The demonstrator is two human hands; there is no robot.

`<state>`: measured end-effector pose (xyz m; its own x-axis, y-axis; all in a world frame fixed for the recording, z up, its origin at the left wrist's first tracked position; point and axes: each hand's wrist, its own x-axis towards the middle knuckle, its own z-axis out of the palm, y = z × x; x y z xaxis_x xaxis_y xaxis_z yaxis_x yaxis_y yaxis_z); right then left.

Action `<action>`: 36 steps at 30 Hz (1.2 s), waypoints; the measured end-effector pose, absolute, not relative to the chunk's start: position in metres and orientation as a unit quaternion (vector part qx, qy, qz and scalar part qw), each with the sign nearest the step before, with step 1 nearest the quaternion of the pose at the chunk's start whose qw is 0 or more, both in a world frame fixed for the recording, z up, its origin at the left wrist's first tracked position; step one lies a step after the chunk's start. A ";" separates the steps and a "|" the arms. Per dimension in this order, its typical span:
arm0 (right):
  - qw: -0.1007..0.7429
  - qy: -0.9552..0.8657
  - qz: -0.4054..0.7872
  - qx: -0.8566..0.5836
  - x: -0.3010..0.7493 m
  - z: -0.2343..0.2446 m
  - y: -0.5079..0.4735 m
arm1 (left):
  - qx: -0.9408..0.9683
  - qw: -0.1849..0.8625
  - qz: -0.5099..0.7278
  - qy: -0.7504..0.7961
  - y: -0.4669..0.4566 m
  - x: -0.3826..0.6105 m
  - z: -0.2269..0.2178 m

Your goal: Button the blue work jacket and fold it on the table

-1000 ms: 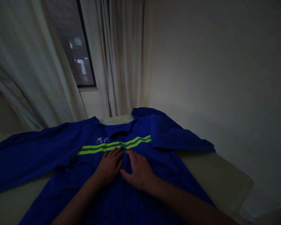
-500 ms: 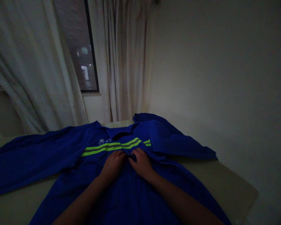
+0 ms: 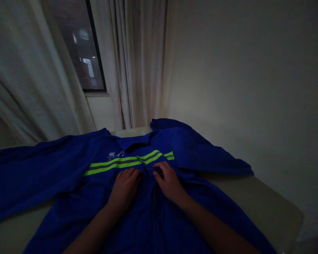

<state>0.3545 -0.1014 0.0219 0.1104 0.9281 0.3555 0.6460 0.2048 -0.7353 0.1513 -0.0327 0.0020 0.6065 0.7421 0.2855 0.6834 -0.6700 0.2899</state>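
A blue work jacket (image 3: 106, 197) lies spread out with its front up, its collar at the far end and its sleeves out to both sides. Yellow-green stripes with a grey band cross its chest, and a white logo sits above them on the left. Just below the stripes, my left hand (image 3: 127, 181) is closed with curled fingers on the jacket front; its thumb is mostly hidden. My right hand (image 3: 168, 180) pinches the cloth near the front opening, thumb and forefinger bent toward each other. A lengthwise fold runs down between the two hands.
Under the jacket is a pale tabletop (image 3: 275, 208) with a rounded corner at right. Light curtains (image 3: 145, 63) hang beyond the table, beside a dark window (image 3: 82, 49). A plain wall (image 3: 243, 77) rises along the right. The room is dim.
My hands have moved slightly apart, the right one shifting rightward along the jacket front. The fold between them shows more clearly. The view has tilted down a little.
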 end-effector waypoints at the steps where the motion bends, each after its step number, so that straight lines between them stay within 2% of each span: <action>1: 0.426 -0.649 0.163 -0.609 0.355 0.023 -0.102 | 0.893 0.076 0.192 0.399 -0.033 0.151 0.002; 5: 0.400 -0.662 0.155 -0.615 0.354 0.027 -0.106 | 0.896 0.081 0.190 0.393 -0.033 0.149 0.002; 12: 0.294 -0.685 0.105 -0.658 0.344 0.027 -0.103 | 0.898 0.061 0.217 0.378 -0.031 0.149 -0.003; 17: 0.337 -0.730 0.164 -0.571 0.345 0.024 -0.098 | 0.898 0.072 0.210 0.381 -0.031 0.149 -0.005; 23: 0.347 -0.669 0.170 -0.635 0.347 0.017 -0.094 | 0.896 0.080 0.198 0.389 -0.034 0.150 -0.001; 29: 0.337 -0.718 0.174 -0.583 0.351 0.019 -0.092 | 0.897 0.084 0.211 0.380 -0.033 0.150 -0.001; 36: 0.404 -0.662 0.179 -0.605 0.341 0.014 -0.084 | 0.899 0.058 0.215 0.377 -0.032 0.151 -0.006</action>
